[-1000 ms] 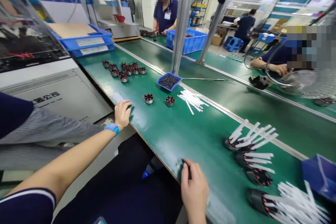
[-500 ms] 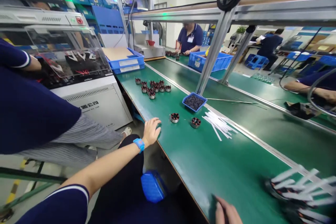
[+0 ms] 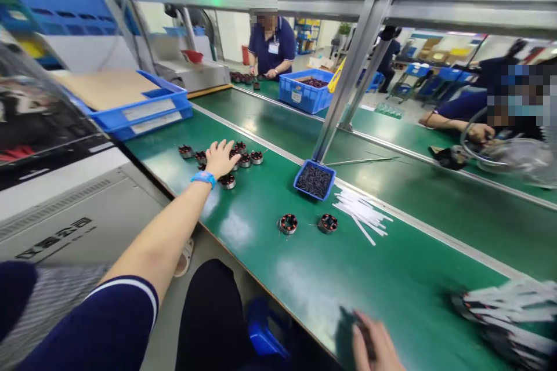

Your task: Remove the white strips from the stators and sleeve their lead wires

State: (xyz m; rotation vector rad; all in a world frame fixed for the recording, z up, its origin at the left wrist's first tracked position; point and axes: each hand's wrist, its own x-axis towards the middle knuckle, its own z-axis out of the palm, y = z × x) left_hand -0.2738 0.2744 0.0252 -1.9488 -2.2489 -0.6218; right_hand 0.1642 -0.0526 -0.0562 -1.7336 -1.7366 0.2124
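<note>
Several motor stators, metal rings with dark and copper-coloured windings, stand in a cluster on the green table. My left hand (image 3: 220, 159) reaches over that cluster with fingers spread, covering some of them; whether it touches any I cannot tell. One stator (image 3: 227, 181) shows just below the hand. Two more, a left stator (image 3: 288, 224) and a right stator (image 3: 328, 223), stand apart nearer to me. At the bottom edge my right hand (image 3: 378, 343) is partly cut off and blurred, its fingers curled, with something dark between thumb and finger that I cannot make out.
A small blue tray (image 3: 314, 180) of black sleeves stands beside a metal post (image 3: 343, 81). White strips (image 3: 361, 211) lie to its right. Blurred stators with white strips (image 3: 509, 316) sit at lower right. Blue bins (image 3: 139, 110) stand far left. Co-workers sit across the table.
My left hand has moved forward from the table's near edge to over the stator cluster. The view has turned and shifted forward. My right hand stays low at the bottom edge.
</note>
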